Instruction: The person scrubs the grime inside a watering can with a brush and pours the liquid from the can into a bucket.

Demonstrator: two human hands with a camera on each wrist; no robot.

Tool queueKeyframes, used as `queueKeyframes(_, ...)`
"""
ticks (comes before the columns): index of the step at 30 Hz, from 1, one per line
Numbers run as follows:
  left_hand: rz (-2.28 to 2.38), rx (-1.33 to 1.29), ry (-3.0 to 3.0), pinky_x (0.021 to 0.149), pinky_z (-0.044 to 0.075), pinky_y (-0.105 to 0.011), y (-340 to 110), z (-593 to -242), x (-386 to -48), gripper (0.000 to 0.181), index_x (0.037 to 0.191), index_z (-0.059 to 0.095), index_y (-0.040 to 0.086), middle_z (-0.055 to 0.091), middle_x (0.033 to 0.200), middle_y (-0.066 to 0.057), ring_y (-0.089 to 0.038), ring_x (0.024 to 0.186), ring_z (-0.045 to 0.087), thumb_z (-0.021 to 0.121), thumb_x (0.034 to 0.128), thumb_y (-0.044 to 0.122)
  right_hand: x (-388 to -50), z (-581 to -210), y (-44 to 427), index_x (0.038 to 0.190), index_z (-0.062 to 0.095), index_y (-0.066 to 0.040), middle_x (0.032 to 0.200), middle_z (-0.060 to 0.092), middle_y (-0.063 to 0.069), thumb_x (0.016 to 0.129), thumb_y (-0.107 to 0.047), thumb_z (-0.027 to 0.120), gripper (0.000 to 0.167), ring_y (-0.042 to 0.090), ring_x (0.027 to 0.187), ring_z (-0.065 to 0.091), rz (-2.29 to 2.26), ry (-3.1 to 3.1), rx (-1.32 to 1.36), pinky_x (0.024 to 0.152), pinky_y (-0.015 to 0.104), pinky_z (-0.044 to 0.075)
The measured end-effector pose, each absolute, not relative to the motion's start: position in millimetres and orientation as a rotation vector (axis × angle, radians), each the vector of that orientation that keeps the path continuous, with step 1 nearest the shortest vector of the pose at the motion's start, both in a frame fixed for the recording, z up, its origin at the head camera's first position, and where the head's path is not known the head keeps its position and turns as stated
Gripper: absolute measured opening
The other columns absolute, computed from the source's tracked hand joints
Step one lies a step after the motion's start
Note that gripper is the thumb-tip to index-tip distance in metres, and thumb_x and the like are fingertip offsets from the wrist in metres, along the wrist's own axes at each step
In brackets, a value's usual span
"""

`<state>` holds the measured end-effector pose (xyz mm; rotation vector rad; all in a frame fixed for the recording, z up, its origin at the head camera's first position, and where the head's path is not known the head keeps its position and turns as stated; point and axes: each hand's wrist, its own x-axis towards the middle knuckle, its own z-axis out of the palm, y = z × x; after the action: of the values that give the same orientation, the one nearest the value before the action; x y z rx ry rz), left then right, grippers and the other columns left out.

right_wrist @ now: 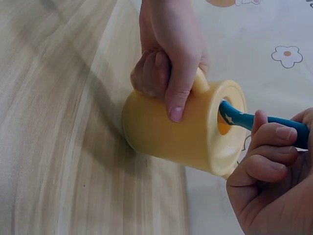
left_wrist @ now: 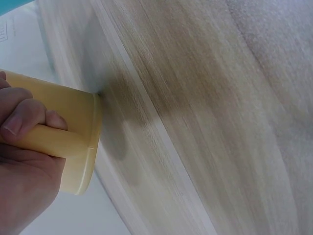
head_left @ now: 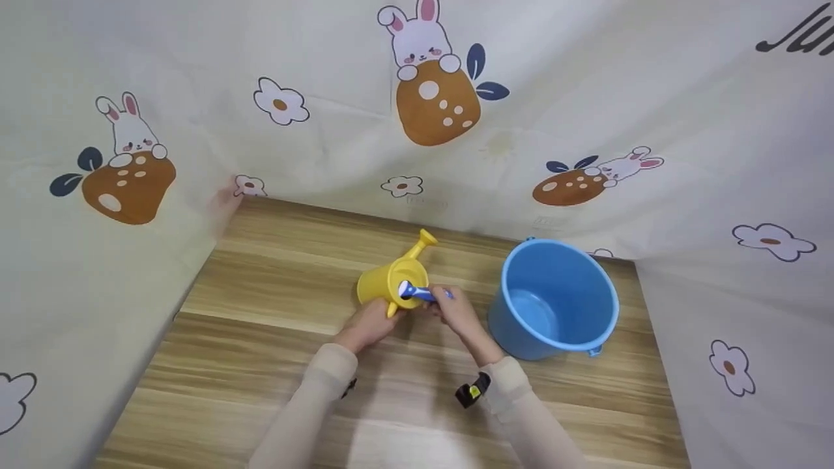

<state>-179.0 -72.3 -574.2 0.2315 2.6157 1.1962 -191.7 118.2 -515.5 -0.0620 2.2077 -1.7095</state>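
A yellow watering can (head_left: 374,284) is tilted over the wooden surface, its spout pointing away in the head view. My left hand (head_left: 371,324) grips its handle; in the left wrist view the fingers of the left hand (left_wrist: 29,127) curl round that handle. My right hand (head_left: 456,311) holds a blue-and-white brush-like tool (head_left: 420,293) by its handle. Seen from the right wrist, the tool (right_wrist: 237,116) has its head at the can's round opening, partly inside, with the right hand (right_wrist: 274,171) curled round the other end. The tip is hidden there.
A blue bucket (head_left: 508,322) stands on the wooden surface (head_left: 260,273), right of the can. Cloth walls (head_left: 326,150) with rabbit and flower prints rise at the back and both sides.
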Motion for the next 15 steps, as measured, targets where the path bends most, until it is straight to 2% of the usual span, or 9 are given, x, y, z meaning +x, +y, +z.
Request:
queueKeyframes(7,1.176,0.201,2.608,0.058,0.040,-0.030,-73,-573,-178,0.026,0.076,0.055,0.014,0.046,0.067,0.004,-0.014,0.060,0.046,0.058,0.0992,0.026,-194,-521,112,0.082,0.063,0.004,0.059,0.049,-0.002,0.099,-0.019,0.044,0.035,0.006,0.049,0.035,-1.768,2.121,-0.031,0.044,0.019,0.027)
queueKeyframes(15,1.157,0.203,2.624,0.063,0.043,-0.033,-74,-573,-179,0.026,0.080,0.060,0.012,0.049,0.069,0.002,-0.016,0.064,0.049,0.057,0.0994,0.029,-196,-532,101,0.076,0.062,-0.004,0.057,0.047,-0.004,0.096,-0.021,0.047,0.031,0.004,0.048,0.036,-1.780,2.141,-0.017,0.045,0.019,0.029)
